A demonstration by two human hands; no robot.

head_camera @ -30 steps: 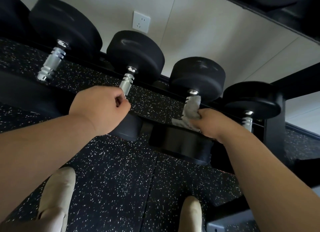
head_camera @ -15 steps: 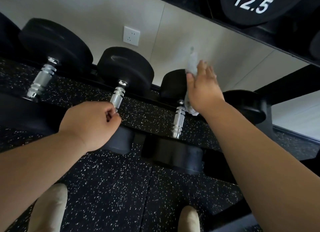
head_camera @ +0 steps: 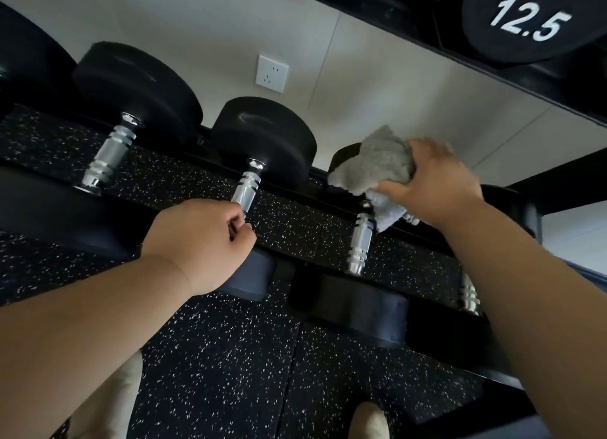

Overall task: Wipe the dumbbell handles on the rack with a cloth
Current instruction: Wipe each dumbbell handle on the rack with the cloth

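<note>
We are gripping the second dumbbell handle (head_camera: 248,189) with our left hand (head_camera: 200,241). Our fingers are curling tight round its near end. We think we are doing this to steady ourselves while we are bending low to the rack (head_camera: 530,218).

Our right hand (head_camera: 433,182) is pinching the grey cloth (head_camera: 374,166). The thumb is pressing it from below and the other fingers are bunching it from the far side. The cloth is sitting up on the far black head (head_camera: 341,158) of the third dumbbell. One corner is hanging down right beside the top of the third dumbbell handle (head_camera: 361,241). We are guessing the cloth is being held there so it is ready to slide down this bare handle next.

Some things are hiding from us:
- The cloth is covering most of that black head, and also our right fingertips.
- Our left fist is hiding the end of the handle it is holding.
- Our right arm is blocking most of the fourth dumbbell handle (head_camera: 469,295), so only a shiny bit is showing.
- The big dumbbell (head_camera: 525,18) marked 12.5 is being cut off by the top edge.

We are not able to tell which handles are clean.
</note>
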